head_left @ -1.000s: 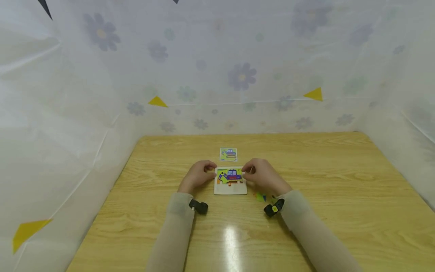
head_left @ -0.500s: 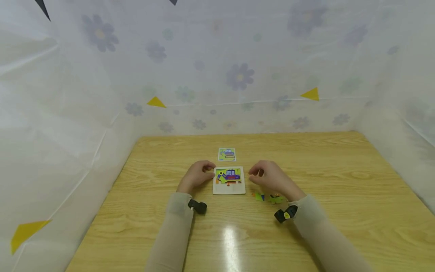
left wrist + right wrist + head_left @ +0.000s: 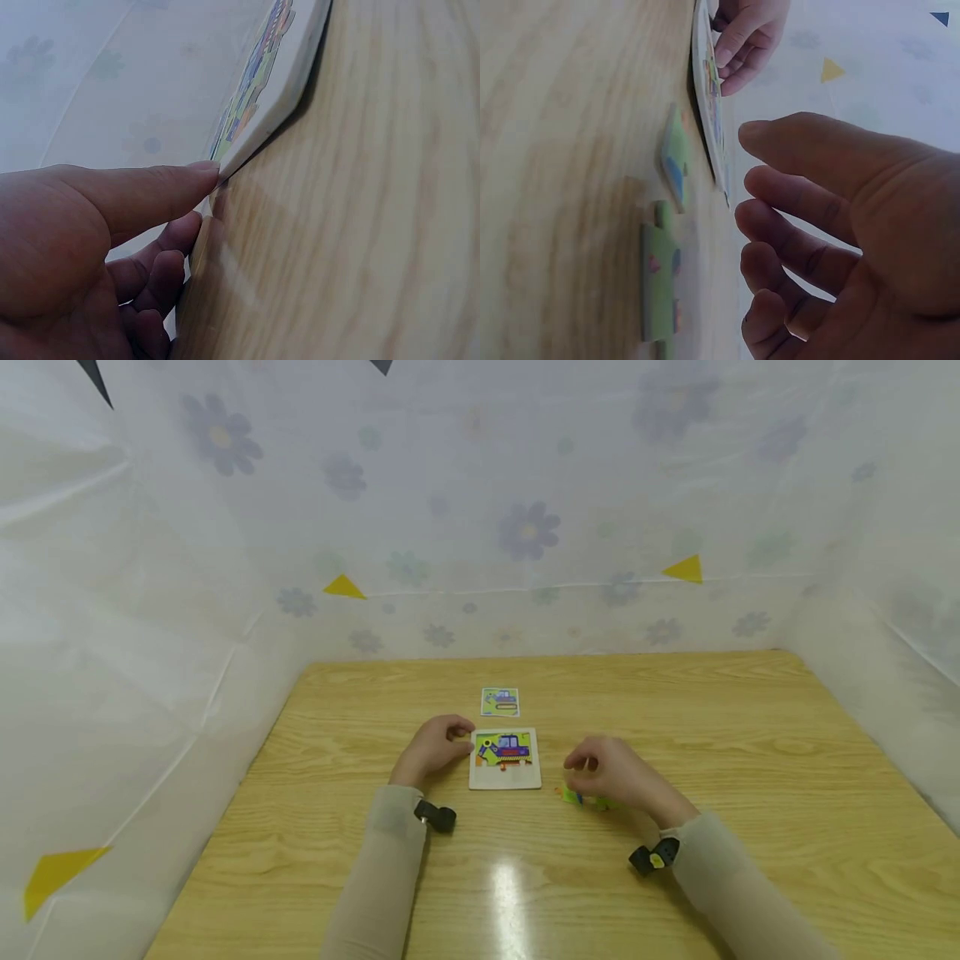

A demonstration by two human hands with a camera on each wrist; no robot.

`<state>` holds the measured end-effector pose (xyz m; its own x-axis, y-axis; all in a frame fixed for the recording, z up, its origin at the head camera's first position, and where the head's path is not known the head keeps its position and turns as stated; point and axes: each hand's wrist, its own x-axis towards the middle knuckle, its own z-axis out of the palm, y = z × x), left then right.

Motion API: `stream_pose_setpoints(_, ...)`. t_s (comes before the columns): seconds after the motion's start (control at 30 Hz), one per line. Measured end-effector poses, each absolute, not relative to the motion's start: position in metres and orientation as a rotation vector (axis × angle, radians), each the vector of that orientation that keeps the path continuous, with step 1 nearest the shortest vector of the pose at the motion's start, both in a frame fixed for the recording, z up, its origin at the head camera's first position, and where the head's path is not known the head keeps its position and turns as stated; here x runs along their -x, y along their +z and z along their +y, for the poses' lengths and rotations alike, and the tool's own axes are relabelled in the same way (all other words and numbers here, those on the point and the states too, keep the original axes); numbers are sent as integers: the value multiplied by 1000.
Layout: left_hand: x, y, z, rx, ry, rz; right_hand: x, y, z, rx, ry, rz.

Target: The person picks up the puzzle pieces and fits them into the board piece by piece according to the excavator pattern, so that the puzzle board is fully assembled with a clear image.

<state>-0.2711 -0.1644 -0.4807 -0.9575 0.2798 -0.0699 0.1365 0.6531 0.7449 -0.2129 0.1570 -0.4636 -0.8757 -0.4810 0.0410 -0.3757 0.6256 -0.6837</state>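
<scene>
A white-framed jigsaw puzzle board (image 3: 505, 780) lies flat mid-table, its upper part filled with pieces showing a blue excavator on green. At its left edge and upper corner, my left hand (image 3: 433, 750) holds the board with thumb and fingers; the left wrist view shows the thumb tip (image 3: 204, 166) pressed on the rim. My right hand (image 3: 617, 775) hovers right of the board, fingers loosely bent and nothing held. Beneath it lie loose puzzle pieces, partly covered in the head view; the right wrist view shows a green-and-blue piece (image 3: 675, 161) and a larger green piece (image 3: 658, 281).
Behind the board lies a small picture card (image 3: 500, 702) with the same excavator. The wooden table (image 3: 360, 877) reaches to white flowered sheeting (image 3: 420, 510) at the back and sides, marked with yellow triangles (image 3: 684, 570).
My right hand has left the board's right edge and moved right and toward me, coming over the loose pieces. The left hand stays at the board's left edge.
</scene>
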Motion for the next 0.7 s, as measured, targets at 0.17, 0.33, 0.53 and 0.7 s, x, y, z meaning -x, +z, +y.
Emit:
stream_pose_setpoints(0.17, 271, -481, -165, -353, 1195, 2690, 208, -468, 159, 684, -1020, 2720)
stream_pose_setpoints(0.33, 272, -481, -165, -360, 1200, 2694, 205, -472, 161, 698, -976, 2752)
stream_pose_setpoints(0.53, 272, -482, -165, -364, 1199, 2690, 202, -476, 165, 737, -963, 2739)
stream_pose_setpoints(0.7, 271, -481, -165, -361, 1200, 2691, 200, -476, 167, 758, -942, 2734)
